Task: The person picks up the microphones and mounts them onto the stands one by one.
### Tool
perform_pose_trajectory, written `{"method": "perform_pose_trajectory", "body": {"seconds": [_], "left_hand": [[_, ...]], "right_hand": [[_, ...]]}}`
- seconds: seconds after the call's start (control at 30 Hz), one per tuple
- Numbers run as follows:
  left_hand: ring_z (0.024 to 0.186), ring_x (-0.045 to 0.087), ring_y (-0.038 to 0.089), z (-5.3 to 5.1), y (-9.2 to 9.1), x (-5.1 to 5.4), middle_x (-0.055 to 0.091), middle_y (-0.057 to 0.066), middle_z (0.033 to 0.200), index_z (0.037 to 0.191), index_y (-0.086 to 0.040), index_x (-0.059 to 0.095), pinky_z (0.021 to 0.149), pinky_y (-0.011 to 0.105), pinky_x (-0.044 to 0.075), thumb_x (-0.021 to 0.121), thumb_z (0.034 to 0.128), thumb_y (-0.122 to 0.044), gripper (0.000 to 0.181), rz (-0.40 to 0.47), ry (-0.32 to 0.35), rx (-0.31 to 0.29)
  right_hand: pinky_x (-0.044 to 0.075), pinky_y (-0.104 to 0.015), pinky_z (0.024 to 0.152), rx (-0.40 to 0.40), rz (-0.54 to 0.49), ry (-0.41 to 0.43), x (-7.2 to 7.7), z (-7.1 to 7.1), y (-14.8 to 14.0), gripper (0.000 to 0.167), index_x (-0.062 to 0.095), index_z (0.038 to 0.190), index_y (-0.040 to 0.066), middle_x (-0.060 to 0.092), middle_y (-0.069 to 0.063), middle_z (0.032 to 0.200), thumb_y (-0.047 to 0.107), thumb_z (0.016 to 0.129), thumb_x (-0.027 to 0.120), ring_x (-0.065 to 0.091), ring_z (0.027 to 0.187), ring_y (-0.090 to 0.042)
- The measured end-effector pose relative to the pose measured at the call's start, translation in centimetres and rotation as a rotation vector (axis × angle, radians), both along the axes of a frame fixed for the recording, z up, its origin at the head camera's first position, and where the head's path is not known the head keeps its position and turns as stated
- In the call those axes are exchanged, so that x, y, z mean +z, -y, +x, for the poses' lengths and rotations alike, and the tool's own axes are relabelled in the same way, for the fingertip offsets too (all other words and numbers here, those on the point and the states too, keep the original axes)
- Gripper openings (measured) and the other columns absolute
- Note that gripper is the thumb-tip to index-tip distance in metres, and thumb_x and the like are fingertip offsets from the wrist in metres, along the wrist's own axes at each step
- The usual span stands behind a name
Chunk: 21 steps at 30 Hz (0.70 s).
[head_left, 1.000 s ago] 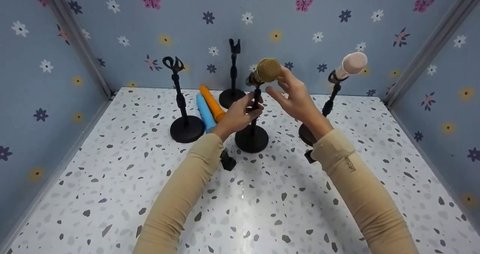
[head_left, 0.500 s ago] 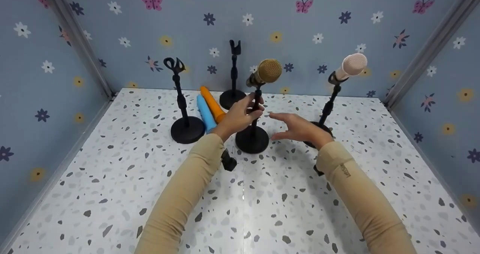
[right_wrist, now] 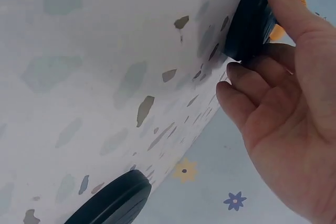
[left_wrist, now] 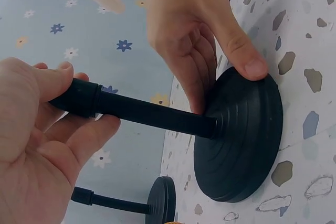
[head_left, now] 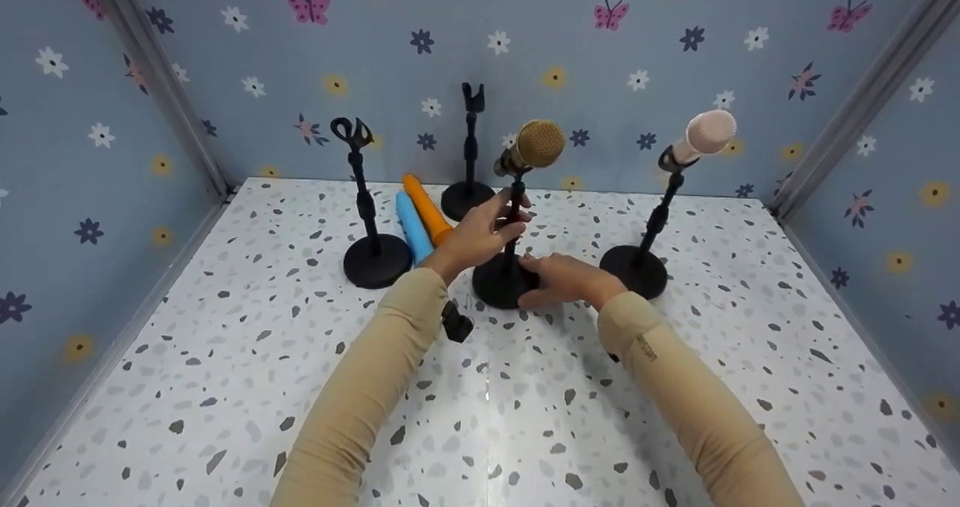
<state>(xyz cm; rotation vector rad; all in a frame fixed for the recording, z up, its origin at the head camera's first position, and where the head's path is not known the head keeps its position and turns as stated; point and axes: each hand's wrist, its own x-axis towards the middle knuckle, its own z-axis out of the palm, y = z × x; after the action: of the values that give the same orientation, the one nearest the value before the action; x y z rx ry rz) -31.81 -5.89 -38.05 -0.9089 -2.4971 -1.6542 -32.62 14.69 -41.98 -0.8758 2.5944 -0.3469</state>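
A gold microphone (head_left: 540, 143) sits tilted in the clip of a black microphone stand (head_left: 499, 282) at the middle of the table. My left hand (head_left: 478, 235) grips this stand's upright pole, thumb and fingers around its thick collar in the left wrist view. Lower down, my right hand (head_left: 566, 278) holds the right edge of the round base. Its thumb (left_wrist: 252, 69) lies on the base rim in the left wrist view, with the other fingers on the far side. In the right wrist view the base (right_wrist: 254, 22) shows between thumb and fingers.
To the right, a second stand (head_left: 636, 267) bears a white microphone (head_left: 709, 133). Two stands with bare clips stand at left (head_left: 375, 261) and at the back (head_left: 469, 199). Between them lie a blue microphone (head_left: 414, 226) and an orange microphone (head_left: 427, 205). Patterned walls enclose the table.
My right hand has come down from beside the gold microphone's head to the stand's base and taken hold of its edge. The left hand has kept its grip on the pole.
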Motion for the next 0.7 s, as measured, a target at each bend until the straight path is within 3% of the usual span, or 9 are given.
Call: {"method": "perform_pose_trajectory", "body": {"seconds": [0.17, 0.43, 0.57, 0.7], "left_hand": [[0.116, 0.061, 0.026, -0.1, 0.1, -0.4, 0.066, 0.015, 0.122, 0.126, -0.001, 0.057, 0.104, 0.035, 0.047, 0.059, 0.1024, -0.005, 0.024, 0.036, 0.002, -0.005], [0.104, 0.064, 0.017, -0.1, -0.2, -0.8, 0.07, 0.005, 0.115, 0.124, -0.002, 0.065, 0.097, 0.033, 0.05, 0.064, 0.1011, -0.012, 0.024, 0.053, -0.005, 0.044], [0.098, 0.067, 0.016, -0.1, -0.3, -0.9, 0.072, 0.004, 0.111, 0.124, -0.004, 0.068, 0.092, 0.032, 0.053, 0.068, 0.0986, -0.011, 0.026, 0.093, -0.004, 0.072], [0.093, 0.069, 0.016, -0.2, -0.4, -0.9, 0.074, 0.005, 0.107, 0.12, -0.002, 0.07, 0.089, 0.032, 0.055, 0.071, 0.0954, -0.006, 0.025, 0.129, -0.007, 0.085]], "right_hand": [[0.041, -0.044, 0.11, 0.007, -0.009, -0.027, 0.1, 0.2, 0.3, 0.081, 0.038, 0.155, 0.003, 0.052, -0.02, 0.147, 0.038, 0.092, 0.076, 0.057, 0.127, -0.034], [0.046, -0.044, 0.105, -0.01, 0.018, -0.075, 0.0, 0.6, 0.7, 0.084, 0.04, 0.154, 0.002, 0.059, -0.021, 0.137, 0.042, 0.089, 0.077, 0.061, 0.119, -0.034], [0.049, -0.047, 0.099, -0.027, 0.037, -0.114, -0.1, 0.8, 1.3, 0.074, 0.051, 0.146, 0.006, 0.066, -0.019, 0.122, 0.044, 0.088, 0.078, 0.064, 0.111, -0.034], [0.05, -0.049, 0.098, -0.053, 0.06, -0.112, -0.1, 1.2, 1.6, 0.067, 0.054, 0.14, 0.006, 0.066, -0.019, 0.121, 0.044, 0.089, 0.077, 0.064, 0.111, -0.035]]}}
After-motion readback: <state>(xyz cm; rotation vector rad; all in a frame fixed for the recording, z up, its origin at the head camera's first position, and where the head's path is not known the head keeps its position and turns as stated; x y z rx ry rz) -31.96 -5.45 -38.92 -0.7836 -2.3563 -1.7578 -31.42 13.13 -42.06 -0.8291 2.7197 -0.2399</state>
